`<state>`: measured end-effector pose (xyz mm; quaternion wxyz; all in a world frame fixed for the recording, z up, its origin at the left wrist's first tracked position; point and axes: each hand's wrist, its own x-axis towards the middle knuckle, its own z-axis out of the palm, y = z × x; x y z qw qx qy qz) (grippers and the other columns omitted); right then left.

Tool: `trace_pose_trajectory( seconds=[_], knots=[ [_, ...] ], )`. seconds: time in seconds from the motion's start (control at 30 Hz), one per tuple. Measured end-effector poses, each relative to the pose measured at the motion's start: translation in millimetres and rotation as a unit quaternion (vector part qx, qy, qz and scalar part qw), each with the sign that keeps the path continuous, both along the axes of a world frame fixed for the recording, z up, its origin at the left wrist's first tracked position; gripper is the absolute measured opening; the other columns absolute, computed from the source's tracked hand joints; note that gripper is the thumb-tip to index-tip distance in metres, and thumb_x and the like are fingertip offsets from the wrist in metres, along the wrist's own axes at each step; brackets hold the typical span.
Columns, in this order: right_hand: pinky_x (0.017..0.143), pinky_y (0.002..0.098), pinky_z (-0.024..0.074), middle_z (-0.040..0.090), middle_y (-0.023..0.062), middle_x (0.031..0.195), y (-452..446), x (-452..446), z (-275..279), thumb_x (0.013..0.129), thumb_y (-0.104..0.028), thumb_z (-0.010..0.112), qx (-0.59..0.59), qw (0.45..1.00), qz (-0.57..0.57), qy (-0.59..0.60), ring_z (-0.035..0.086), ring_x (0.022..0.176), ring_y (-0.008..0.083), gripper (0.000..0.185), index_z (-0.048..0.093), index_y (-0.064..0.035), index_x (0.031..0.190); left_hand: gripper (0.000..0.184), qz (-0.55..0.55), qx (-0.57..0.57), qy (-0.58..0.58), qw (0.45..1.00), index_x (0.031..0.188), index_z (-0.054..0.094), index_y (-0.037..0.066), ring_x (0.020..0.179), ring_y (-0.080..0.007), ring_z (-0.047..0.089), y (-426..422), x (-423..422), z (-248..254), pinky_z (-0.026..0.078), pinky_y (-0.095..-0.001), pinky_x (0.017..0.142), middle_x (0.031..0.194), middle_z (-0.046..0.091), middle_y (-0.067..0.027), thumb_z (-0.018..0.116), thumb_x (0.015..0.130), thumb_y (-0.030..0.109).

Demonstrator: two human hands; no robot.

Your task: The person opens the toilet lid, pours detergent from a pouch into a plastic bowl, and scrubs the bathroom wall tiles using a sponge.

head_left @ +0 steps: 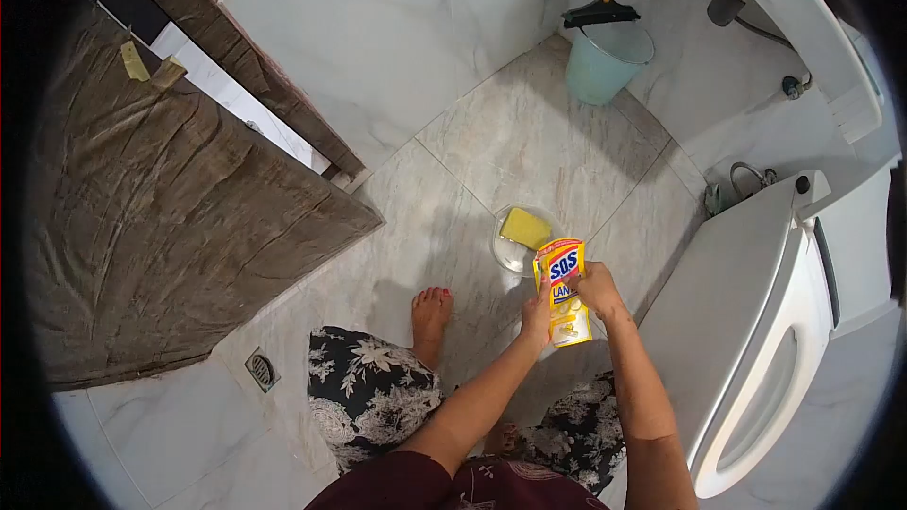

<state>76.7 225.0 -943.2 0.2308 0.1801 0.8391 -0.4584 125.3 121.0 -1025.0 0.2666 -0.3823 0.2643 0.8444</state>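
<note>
A yellow packet with "SOS" lettering (569, 321) is held upright between my two hands, above the floor. My left hand (538, 314) grips its left edge. On the right side, my right hand (596, 289) has its fingers closed on the packet near the middle. Just beyond the packet, a yellow sponge (524, 228) rests in a round, clear bowl (507, 252) on the tiled floor. The packet overlaps the near side of the bowl in view.
A light green bucket (605, 68) stands at the back with a squeegee (602, 12) over its rim. A white washing machine (727, 321) is at the right. A brown covered door (179, 198) is at the left. A floor drain (263, 369) lies lower left.
</note>
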Motion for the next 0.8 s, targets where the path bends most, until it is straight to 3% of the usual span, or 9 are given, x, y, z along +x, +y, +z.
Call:
trace_pose_trajectory(
  seconds=[0.27, 0.37, 0.57, 0.67, 0.8],
  knots=[
    [0.061, 0.0302, 0.0493, 0.066, 0.0105, 0.083, -4.6, -18.1, 13.0, 0.077, -0.013, 0.066, -0.128, 0.985, -0.103, -0.057, 0.062, 0.069, 0.0169, 0.024, 0.062, 0.0043, 0.092, 0.04, 0.002, -0.055, 0.067, 0.996, 0.091, 0.057, 0.001, 0.064, -0.0141, 0.061, 4.5, 4.4, 13.8, 0.051, -0.0284, 0.059, 0.08, 0.063, -0.0058, 0.052, 0.088, 0.041],
    [0.061, 0.0308, 0.0495, 0.066, 0.0119, 0.081, -6.5, -19.7, 7.4, 0.078, -0.01, 0.065, -0.11, 0.987, -0.093, -0.065, 0.062, 0.068, 0.0175, 0.02, 0.062, 0.0052, 0.091, 0.04, 0.046, -0.059, 0.078, 0.994, 0.084, 0.059, 0.0, 0.058, -0.0128, 0.059, 4.6, 5.3, 21.1, 0.048, -0.0276, 0.053, 0.072, 0.062, -0.0056, 0.054, 0.088, 0.04],
    [0.06, 0.0309, 0.0497, 0.065, 0.0135, 0.08, -7.7, -18.9, -8.2, 0.076, -0.005, 0.063, -0.083, 0.992, -0.089, -0.036, 0.062, 0.066, 0.0186, 0.018, 0.061, 0.0074, 0.09, 0.043, -0.005, -0.161, 0.064, 0.985, 0.079, 0.058, 0.0, 0.058, -0.0116, 0.059, 2.9, 3.2, 0.7, 0.047, -0.0271, 0.052, 0.071, 0.062, -0.0061, 0.053, 0.088, 0.042],
    [0.059, 0.031, 0.0498, 0.065, 0.0136, 0.08, -10.3, -20.2, 0.8, 0.076, -0.004, 0.063, -0.085, 0.992, -0.081, -0.041, 0.062, 0.065, 0.0187, 0.018, 0.061, 0.0073, 0.09, 0.037, -0.027, -0.155, 0.078, 0.984, 0.088, 0.056, 0.002, 0.062, -0.0122, 0.06, 0.6, 2.7, -0.8, 0.05, -0.0273, 0.058, 0.077, 0.062, -0.0052, 0.05, 0.09, 0.038],
    [0.059, 0.0311, 0.0497, 0.065, 0.0135, 0.081, -10.0, -20.6, 1.4, 0.076, -0.004, 0.062, -0.062, 0.995, -0.073, -0.03, 0.062, 0.065, 0.0186, 0.017, 0.061, 0.0069, 0.09, 0.036, 0.037, -0.099, 0.092, 0.99, 0.085, 0.055, 0.002, 0.058, -0.0102, 0.057, 3.0, 0.5, 9.3, 0.047, -0.0268, 0.053, 0.071, 0.06, -0.0039, 0.052, 0.09, 0.038]
  ],
)
